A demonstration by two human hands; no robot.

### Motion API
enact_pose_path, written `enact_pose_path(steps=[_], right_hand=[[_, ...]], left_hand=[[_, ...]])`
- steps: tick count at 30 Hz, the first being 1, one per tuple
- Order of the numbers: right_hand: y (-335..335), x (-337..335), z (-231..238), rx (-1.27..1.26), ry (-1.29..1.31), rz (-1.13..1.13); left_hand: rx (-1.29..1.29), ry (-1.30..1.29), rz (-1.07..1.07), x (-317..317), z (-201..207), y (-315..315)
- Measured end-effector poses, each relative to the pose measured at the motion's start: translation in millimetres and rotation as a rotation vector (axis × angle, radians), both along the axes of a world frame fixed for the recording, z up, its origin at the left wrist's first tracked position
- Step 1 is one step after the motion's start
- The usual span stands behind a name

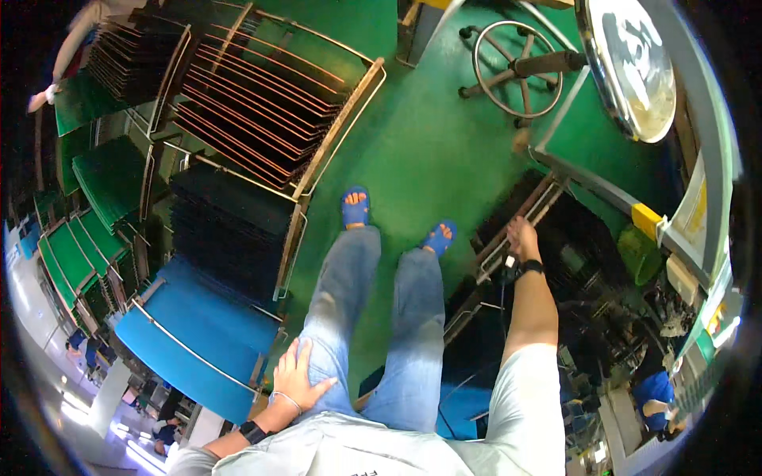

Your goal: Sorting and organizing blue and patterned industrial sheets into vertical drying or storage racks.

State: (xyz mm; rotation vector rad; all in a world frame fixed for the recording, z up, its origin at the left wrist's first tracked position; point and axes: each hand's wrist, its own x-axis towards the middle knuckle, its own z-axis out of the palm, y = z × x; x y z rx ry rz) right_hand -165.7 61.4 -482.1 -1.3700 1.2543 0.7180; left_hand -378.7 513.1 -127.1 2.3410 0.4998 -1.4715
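My left hand (298, 379) lies on the thigh of my jeans, fingers spread, holding nothing. Out to the right, my right hand (521, 236) is curled at the metal rail (543, 203) of a low rack, and its fingers look closed around it. Dark sheets (508, 208) stand in that rack, partly hidden by the rail and my arm. A small white-and-black device (510, 262) with a thin cable sits at my right wrist, beside a black band.
At left stand racks of dark copper-edged panels (254, 119), stacked black sheets (230, 230) and a blue board (198, 333). Green sheets (111, 178) are farther left. A round stool (631, 67) and a wheeled base (520, 71) stand ahead right. Another person's arm (67, 51) shows upper left.
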Motion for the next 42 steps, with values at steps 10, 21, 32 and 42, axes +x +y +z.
enact_pose_path(steps=[10, 21, 32, 42], right_hand=[[26, 1, -30, -0.306, -0.274, 0.189], [91, -17, 5, -0.564, -0.115, 0.315], [75, 5, 28, -0.349, 0.075, 0.443], [72, 1, 13, -0.408, 0.049, 0.463]], left_hand=[[-0.003, -0.053, -0.031, -12, -19, 7], [-0.032, -0.038, -0.067, -12, -16, 15], [0.004, -0.129, -0.046, -29, -19, -20], [0.068, -0.135, 0.076, -36, -17, -56]])
